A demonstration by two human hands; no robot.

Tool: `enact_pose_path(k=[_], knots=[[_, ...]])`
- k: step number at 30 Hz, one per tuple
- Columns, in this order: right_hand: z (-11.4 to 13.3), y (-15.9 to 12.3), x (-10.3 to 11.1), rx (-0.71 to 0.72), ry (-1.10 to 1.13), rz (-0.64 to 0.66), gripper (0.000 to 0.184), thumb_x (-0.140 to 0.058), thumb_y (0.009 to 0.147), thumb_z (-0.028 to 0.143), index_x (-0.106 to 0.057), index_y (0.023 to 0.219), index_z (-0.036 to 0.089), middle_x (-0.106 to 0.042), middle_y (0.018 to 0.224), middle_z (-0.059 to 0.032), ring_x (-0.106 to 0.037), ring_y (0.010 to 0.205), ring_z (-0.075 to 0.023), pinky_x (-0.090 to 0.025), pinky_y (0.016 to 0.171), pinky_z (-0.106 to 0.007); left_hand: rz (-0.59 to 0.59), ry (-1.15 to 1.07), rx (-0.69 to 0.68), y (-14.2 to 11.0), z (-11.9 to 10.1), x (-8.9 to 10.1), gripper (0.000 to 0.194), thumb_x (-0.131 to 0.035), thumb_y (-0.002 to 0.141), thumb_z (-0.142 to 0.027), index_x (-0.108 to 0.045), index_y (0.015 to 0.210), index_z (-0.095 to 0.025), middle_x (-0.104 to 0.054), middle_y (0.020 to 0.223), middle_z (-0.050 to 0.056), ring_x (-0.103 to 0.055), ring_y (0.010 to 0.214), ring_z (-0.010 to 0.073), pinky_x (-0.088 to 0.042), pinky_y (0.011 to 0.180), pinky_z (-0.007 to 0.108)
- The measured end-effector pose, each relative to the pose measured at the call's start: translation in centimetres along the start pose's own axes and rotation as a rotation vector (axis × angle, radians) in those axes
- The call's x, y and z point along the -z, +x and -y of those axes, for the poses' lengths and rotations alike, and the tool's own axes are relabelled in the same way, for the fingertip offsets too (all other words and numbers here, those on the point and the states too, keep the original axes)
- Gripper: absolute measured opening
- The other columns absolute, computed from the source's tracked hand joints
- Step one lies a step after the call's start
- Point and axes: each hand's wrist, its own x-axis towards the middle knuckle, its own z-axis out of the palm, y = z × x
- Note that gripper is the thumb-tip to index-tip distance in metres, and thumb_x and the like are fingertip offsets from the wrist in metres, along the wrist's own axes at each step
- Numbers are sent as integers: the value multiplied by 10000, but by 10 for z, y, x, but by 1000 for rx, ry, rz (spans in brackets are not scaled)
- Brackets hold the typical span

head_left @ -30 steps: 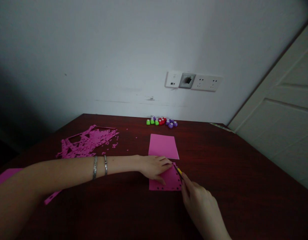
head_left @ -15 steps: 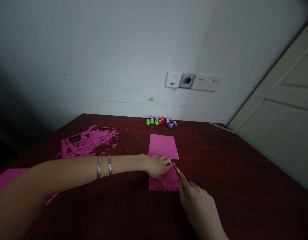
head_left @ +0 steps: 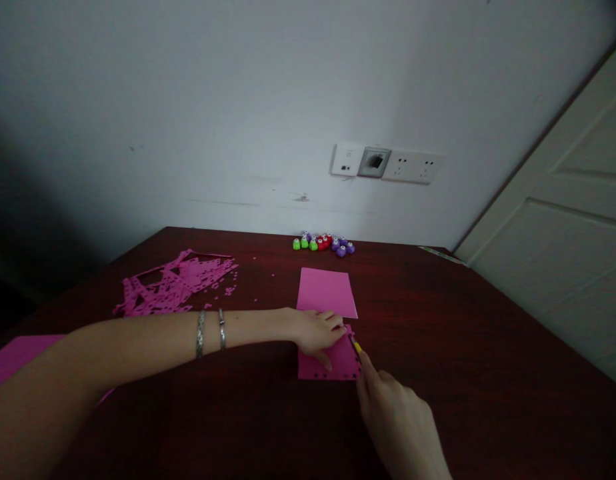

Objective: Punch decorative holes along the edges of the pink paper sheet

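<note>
My left hand (head_left: 318, 333) lies flat with its fingers spread on a pink sheet (head_left: 338, 357), holding it against the table. Dark punched holes run along the sheet's lower and right edges. In my right hand (head_left: 391, 400) is a slim utility knife (head_left: 357, 347) with a yellow part, its tip at the sheet's right edge by my left fingertips. Most of the handle is hidden in the fist. Just beyond my left hand lies a stack of pink square sheets (head_left: 327, 290).
A heap of pink cut strips (head_left: 173, 283) and small punched bits lies at the left. Larger pink paper (head_left: 18, 353) sits partly under my left forearm. Several green, red and purple small craft punches (head_left: 323, 243) stand by the wall. Sockets (head_left: 413, 167) are set in the wall.
The knife and my right hand have shifted slightly at the sheet's right edge, and the knife's angle differs a little. My left hand stays nearly in place.
</note>
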Motion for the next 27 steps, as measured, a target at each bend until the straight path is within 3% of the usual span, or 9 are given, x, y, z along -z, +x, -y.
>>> enact_pose_path(k=[7,16,27], knots=[[3,-7,5,10,-37,-13,357,-490,815,178,-600,1154,190,-656,619,-30,-637,453,-162,-403,341,-185,-12,-37,-5,1,1,0,651,-492,780,-419,-332,1334,-117,-354,1361,186,-380,1208,303,-389,914,422],[-7,-27,-17,100,-7,-133,416,-432,827,171,-545,1227,199,-649,619,-16,-594,386,-121,-363,294,-164,-49,-48,-29,3,3,-4,675,-529,751,-413,-362,1315,-81,-368,1349,213,-376,1209,328,-394,907,441],[-11,-43,-18,84,42,-72,392,-416,824,156,-594,1171,202,-658,628,-10,-595,373,-115,-378,278,-160,-1,-24,-5,2,1,-1,712,-519,765,-417,-293,1356,-91,-330,1373,196,-343,1225,312,-373,936,429]])
